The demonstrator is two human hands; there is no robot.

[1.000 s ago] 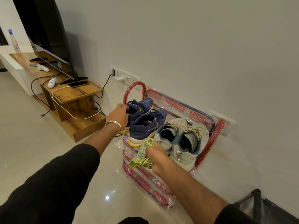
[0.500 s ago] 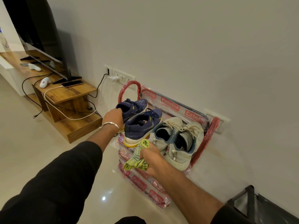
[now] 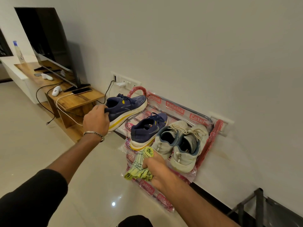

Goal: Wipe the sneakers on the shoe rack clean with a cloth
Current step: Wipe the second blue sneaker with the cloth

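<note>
Lifted shoe left of the cloth hand

Right hand (image 3: 158, 171) clutches the cloth (image 3: 139, 166) low by the shoe rack (image 3: 211, 141); left hand (image 3: 95, 119) grips the navy sneaker (image 3: 126, 108) by its heel, toe pointing toward the wall, up and leftward.

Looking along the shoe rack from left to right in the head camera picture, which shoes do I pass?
Navy sneaker lifted in the left hand → navy sneaker on the rack → pale grey sneaker → second pale grey sneaker.

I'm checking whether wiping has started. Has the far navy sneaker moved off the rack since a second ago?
Yes. The left hand has lifted the navy sneaker up and leftward off the shoe rack, away from its mate.
</note>
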